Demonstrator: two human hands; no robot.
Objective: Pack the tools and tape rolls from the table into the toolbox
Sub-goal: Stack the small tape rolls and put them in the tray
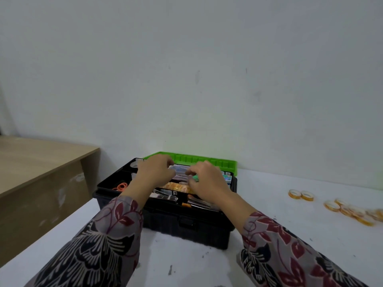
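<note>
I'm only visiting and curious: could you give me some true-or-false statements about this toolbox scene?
The toolbox stands open. True.
Every tape roll is packed. False: yellow tape rolls lie on the table, right of the box.
The left hand and right hand are both over the open box. True.
The lid is red. False: it is green.
Orange rings lie in the box's left compartment. True.

Both forearms, in grey sleeves (99, 241) patterned with dark red and black leaves, extend forward side by side. With backs up and fingers curled, the left hand (155, 172) and right hand (207, 180) pinch opposite ends of a clear flat plastic packet (179, 169).
</note>
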